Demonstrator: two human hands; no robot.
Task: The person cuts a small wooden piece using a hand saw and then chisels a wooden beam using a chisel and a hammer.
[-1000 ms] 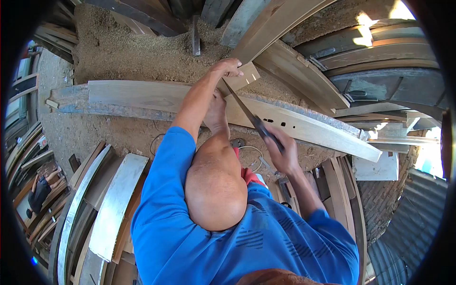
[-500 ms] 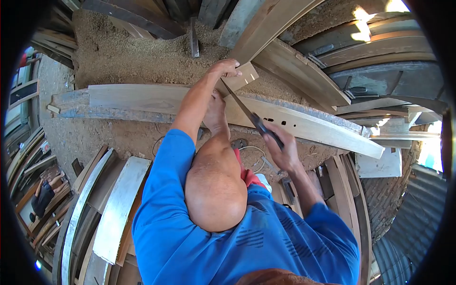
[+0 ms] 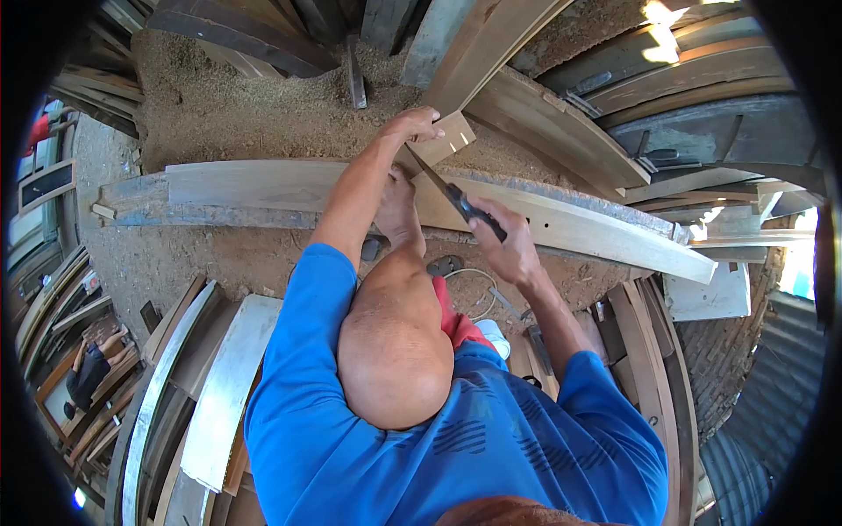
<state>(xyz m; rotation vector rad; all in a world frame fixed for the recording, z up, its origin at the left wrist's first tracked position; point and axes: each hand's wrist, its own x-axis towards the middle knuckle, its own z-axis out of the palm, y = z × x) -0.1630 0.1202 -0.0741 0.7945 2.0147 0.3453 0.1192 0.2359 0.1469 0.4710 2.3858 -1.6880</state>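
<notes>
My right hand (image 3: 509, 245) is closed round the dark handle of a handsaw (image 3: 430, 173). Its narrow blade slants up and left to a short wooden board (image 3: 458, 138), which bears small pale marks near its end. My left hand (image 3: 416, 125) grips this board at its far side, close to the saw's tip. The short board lies across a long pale plank (image 3: 254, 181), and my bare foot (image 3: 399, 206) rests there below the left hand. A small dark hole shows in the plank right of the saw; the cut itself is too small to make out.
The long plank lies on a worn bench beam (image 3: 132, 195). Sawdust (image 3: 246, 110) covers the ground beyond it. Boards lean at the upper right, and stacked planks (image 3: 232, 386) stand at the lower left. Another person (image 3: 86, 373) is at the far left.
My right hand has moved up and left, carrying the saw forward over the short board. My left hand keeps its place on the board.
</notes>
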